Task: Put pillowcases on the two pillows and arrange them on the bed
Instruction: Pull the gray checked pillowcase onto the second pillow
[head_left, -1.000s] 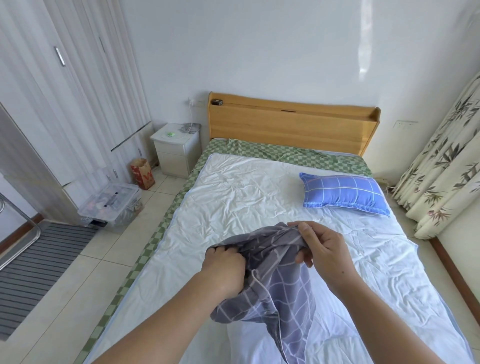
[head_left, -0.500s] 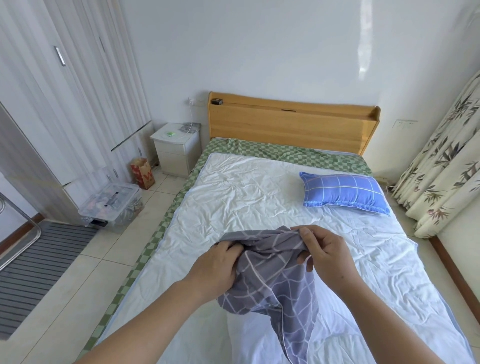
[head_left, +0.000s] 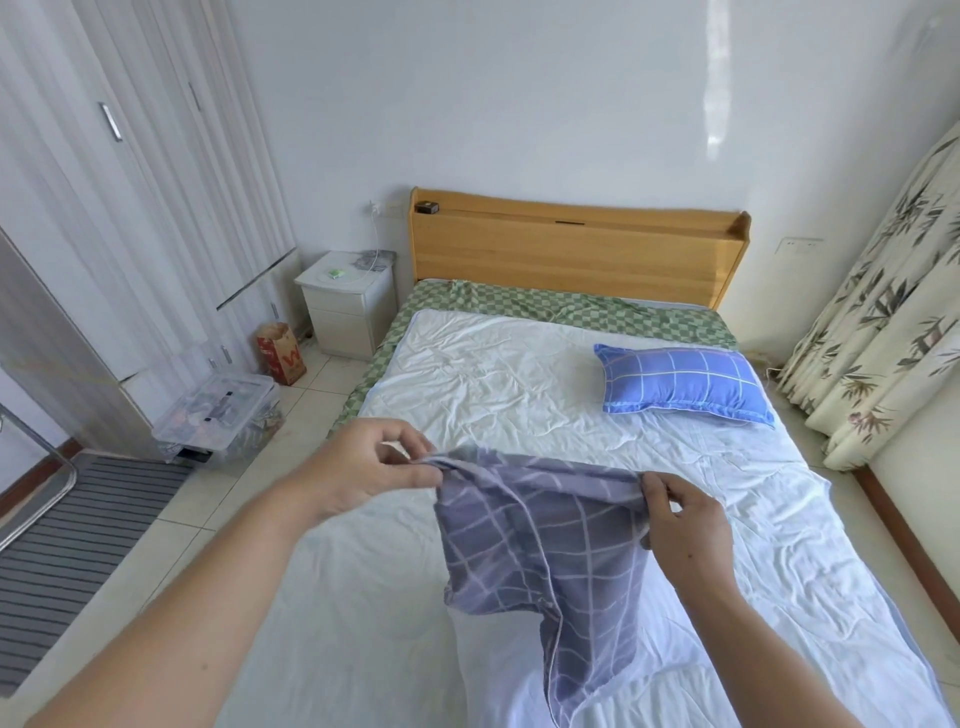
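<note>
A: What's nearest?

B: A grey-purple pillowcase (head_left: 540, 551) with a thin pale grid, limp and creased. Its top edge is stretched almost level between the two hands and the rest hangs toward the near end of the bed (head_left: 519, 374), narrowing to a tail at the bottom.

A: How is it held?

B: The left hand (head_left: 363, 467) pinches the left end of the top edge between thumb and fingers, the other fingers loosely curled above. The right hand (head_left: 680, 525) pinches the right end, fingers bent over the hem. Both grips are closed on the cloth.

A: Which way does it run?

B: The held edge runs left to right across the bed; the long axis drops from that edge down toward the viewer. Whether the held edge is the open mouth I can't say, the folds hide it.

A: Farther off?

B: A blue checked pillow (head_left: 685, 384), already covered, lies on the white sheet at the right, its long side across the bed, well apart from the hands. Beyond it are a green checked sheet and the wooden headboard (head_left: 576, 249). A white nightstand (head_left: 348, 301) stands left of the bed.
</note>
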